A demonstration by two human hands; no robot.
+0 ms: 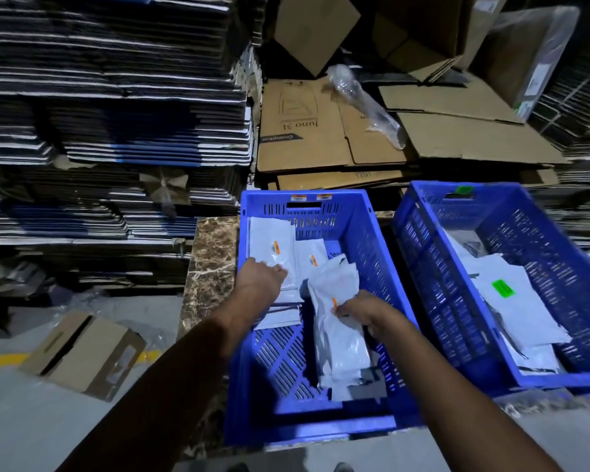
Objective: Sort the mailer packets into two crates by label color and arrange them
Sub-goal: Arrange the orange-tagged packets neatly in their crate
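Dim warehouse, flattened cardboard stacks behind. Arranging step: right hand (358, 311) pinches a white plastic mailer packet with orange label (338, 332) inside the left blue plastic crate (372, 247); left hand (263, 279), fingers hidden, grip unclear, touches flat packets (273, 247). Next: lay it flat alongside.

Both forearms are bare up to the frame edge, with no sleeves, gloves, watch or rings above either grip.

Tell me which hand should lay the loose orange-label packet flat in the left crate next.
Right. The right hand already pinches the orange-label packet over the left crate, while the left hand rests on the standing packets at the far end.
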